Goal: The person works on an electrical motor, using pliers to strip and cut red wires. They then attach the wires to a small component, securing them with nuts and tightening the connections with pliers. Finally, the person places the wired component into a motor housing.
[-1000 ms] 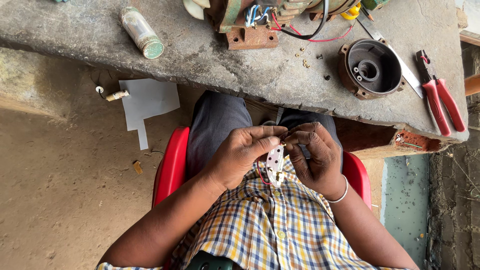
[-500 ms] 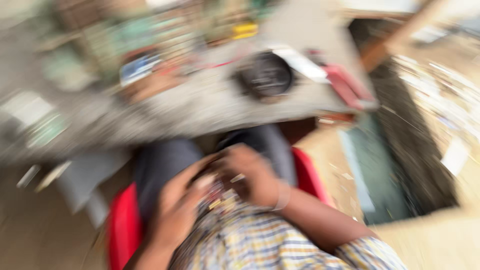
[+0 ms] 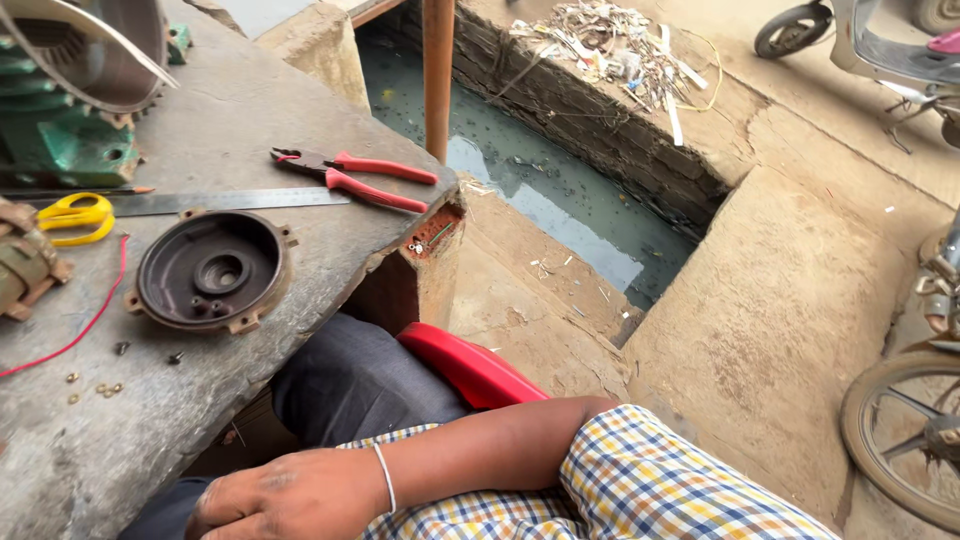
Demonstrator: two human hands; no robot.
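My right hand rests low over my lap at the bottom edge, a thin bangle on its wrist. I see only the back of the hand, and its fingers are cut off by the frame, so whatever it holds is hidden. My left hand is out of view. Nearest on the stone bench lies a dark round motor end cover, with small brass screws beside it. Further back lie red-handled pliers, a steel ruler and yellow scissors.
A green motor body stands at the bench's far left, with a red wire trailing. I sit on a red chair. A water-filled drain with a rusty pole runs to my right. A scooter and a wheel stand beyond.
The view has swung right, away from my lap. Both hands held a small white part a second ago; only my right hand shows now and the part is out of sight.
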